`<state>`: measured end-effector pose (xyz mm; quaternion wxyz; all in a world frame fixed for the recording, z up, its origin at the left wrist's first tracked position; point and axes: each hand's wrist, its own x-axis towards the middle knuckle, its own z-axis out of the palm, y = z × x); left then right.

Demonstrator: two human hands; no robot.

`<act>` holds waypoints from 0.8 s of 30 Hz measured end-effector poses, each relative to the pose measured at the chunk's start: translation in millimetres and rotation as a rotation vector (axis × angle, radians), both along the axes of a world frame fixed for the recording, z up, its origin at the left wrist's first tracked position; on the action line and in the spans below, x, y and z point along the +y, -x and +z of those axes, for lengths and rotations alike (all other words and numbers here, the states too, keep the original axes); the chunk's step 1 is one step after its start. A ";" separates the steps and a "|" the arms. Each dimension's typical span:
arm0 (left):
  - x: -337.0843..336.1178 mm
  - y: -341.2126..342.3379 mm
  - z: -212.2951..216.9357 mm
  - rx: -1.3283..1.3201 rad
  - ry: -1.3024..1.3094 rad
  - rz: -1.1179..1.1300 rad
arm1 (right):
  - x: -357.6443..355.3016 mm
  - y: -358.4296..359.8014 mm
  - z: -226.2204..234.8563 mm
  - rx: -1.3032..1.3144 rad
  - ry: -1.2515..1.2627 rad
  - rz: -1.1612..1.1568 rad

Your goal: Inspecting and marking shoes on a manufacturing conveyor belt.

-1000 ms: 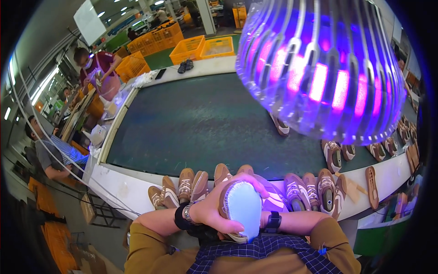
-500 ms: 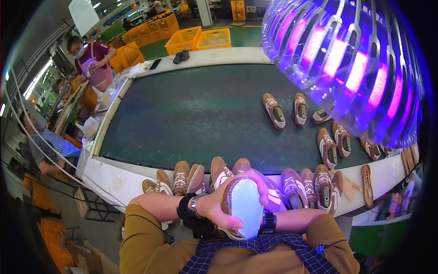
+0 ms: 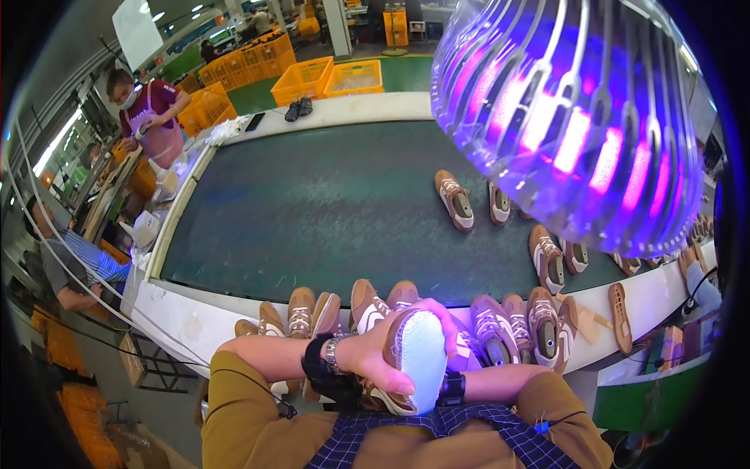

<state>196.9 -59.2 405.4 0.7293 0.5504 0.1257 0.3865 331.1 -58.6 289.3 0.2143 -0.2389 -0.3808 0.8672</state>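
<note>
Close in front of my body I hold a brown shoe (image 3: 422, 356), turned so that its pale, soleless underside faces up. My left hand (image 3: 373, 363) wraps round its side, the thumb pressed against the edge of the underside. Over the far end curl the fingers of my right hand (image 3: 443, 316), closed on the shoe; the rest of that hand is hidden behind it. Just beyond my hands, brown lace-up sneakers (image 3: 366, 306) stand in a row on the white ledge (image 3: 195, 313). More sneakers (image 3: 500, 332) line up to the right of my right hand.
A dark green conveyor belt (image 3: 312, 203) lies beyond the ledge, with several sneakers (image 3: 455, 202) at its right. A glowing purple caged lamp (image 3: 574, 133) hangs over that side. A loose brown outsole (image 3: 619, 316) lies on the right ledge. Coworkers (image 3: 160, 117) are at the left, orange crates (image 3: 351, 78) at the back.
The view has shifted slightly, so the belt and its shoes sit lower and farther left in the picture. My grip on the shoe looks the same.
</note>
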 end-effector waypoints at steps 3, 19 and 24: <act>13.1 7.8 -1.4 -0.024 0.130 -0.262 | -7.8 -18.0 -11.3 -0.004 -0.053 -0.038; -14.3 4.0 -25.2 0.350 0.231 0.129 | 61.7 -88.1 47.6 0.146 -0.249 -0.474; -22.7 1.6 -43.5 0.388 0.152 0.230 | 55.3 -87.4 115.7 0.225 -0.424 -0.466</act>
